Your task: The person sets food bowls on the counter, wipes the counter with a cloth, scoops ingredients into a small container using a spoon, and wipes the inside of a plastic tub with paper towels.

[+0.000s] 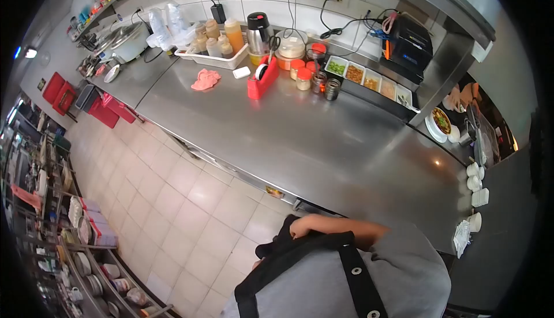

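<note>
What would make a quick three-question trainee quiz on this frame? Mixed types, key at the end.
1. Multiple choice: what colour is the crumpled cloth on the steel counter?
A) green B) pink C) blue

2. True or false: the orange-filled bottle stands in the white basket.

3. Open: what does the right hand appear to be touching?

Key:
1. B, pink.
2. True; it stands there with other bottles.
3. Black fabric in front of the body; how the fingers hold it is too unclear to tell.

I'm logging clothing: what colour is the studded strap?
The strap is black, clearest in the head view.
</note>
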